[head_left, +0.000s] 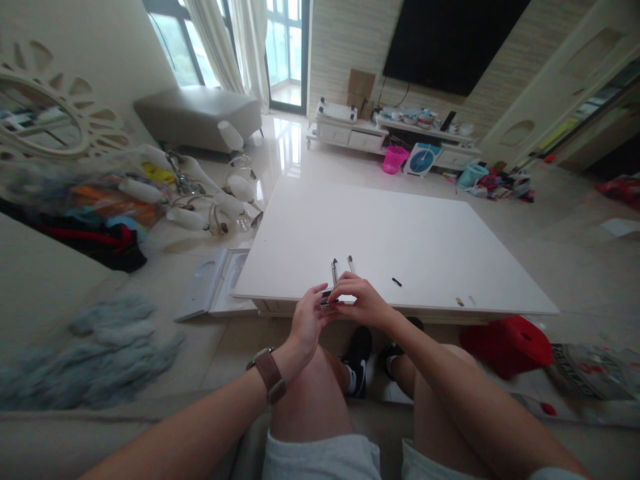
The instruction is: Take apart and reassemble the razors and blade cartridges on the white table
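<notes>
My left hand [305, 325], with a brown watch strap on the wrist, is closed round a small clear and dark piece [327, 299] just off the near edge of the white table [390, 233]. My right hand [364, 303] reaches in from the right, its thumb and fingers pinched on the same piece. Its exact kind is too small to make out. Just beyond my hands, a slim metal tool with a bent tip [335, 270] lies on the table, and a thin dark-ended stick [351, 262] lies next to it. A short black strip [397, 282] rests farther right.
Two tiny items, one of them brownish [459, 301], lie near the table's right front corner. An open white box [215, 283] stands on the floor at the left, below a chandelier [200, 193]. A red bundle [515, 343] sits at the right, beside my knee.
</notes>
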A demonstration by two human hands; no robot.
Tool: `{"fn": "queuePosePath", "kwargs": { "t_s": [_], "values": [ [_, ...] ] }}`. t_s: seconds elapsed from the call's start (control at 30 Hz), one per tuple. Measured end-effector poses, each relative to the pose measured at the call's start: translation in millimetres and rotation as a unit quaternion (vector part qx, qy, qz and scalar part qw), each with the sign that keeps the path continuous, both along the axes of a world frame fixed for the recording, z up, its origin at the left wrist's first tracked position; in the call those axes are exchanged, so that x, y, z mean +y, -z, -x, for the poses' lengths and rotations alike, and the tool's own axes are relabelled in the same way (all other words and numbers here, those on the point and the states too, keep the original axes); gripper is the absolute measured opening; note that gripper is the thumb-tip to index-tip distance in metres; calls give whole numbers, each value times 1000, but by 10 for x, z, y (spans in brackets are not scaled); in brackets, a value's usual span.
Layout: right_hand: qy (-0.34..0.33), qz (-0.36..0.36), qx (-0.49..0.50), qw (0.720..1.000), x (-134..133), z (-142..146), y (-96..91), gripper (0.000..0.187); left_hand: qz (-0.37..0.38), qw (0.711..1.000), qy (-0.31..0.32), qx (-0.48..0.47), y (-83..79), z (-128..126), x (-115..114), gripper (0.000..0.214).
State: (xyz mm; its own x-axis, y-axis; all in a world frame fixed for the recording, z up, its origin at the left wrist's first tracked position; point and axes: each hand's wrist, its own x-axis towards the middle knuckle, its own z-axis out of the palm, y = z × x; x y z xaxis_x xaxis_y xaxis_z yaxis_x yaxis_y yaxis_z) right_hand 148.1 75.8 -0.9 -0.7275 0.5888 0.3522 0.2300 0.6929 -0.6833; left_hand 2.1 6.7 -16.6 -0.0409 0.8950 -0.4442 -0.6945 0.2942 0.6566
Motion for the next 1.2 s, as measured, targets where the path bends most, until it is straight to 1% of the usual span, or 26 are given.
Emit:
{"fn": "queuePosePath", "kwargs": {
  "t_s": [0.3,0.43,0.5,0.6,0.7,0.8,0.97,1.2],
  "values": [
    [0,-12,12,1000,1,8,21,13,-12,1000,2,-1,14,4,9,39],
    [12,-16,22,1000,-11,3,-6,13,-12,1000,3,8,22,0,12,38],
    [34,-16,32,999,-3,-17,-33,11,-8,1000,6,13,25,-5,12,37],
    [89,-15,33,995,29,-59,-61,9,-6,1000,14,24,30,-10,9,36],
    [132,-3,27,991,54,-86,-43,7,-9,999,25,28,33,-12,7,33],
    [122,7,11,992,47,-81,2,7,-12,999,27,36,35,-15,6,32],
    [91,-3,-8,996,7,-31,21,8,-28,998,30,49,37,-24,2,29],
    [88,-1,-1,996,32,-2,23,9,-21,997,28,64,23,-31,1,29]
  ]
}}
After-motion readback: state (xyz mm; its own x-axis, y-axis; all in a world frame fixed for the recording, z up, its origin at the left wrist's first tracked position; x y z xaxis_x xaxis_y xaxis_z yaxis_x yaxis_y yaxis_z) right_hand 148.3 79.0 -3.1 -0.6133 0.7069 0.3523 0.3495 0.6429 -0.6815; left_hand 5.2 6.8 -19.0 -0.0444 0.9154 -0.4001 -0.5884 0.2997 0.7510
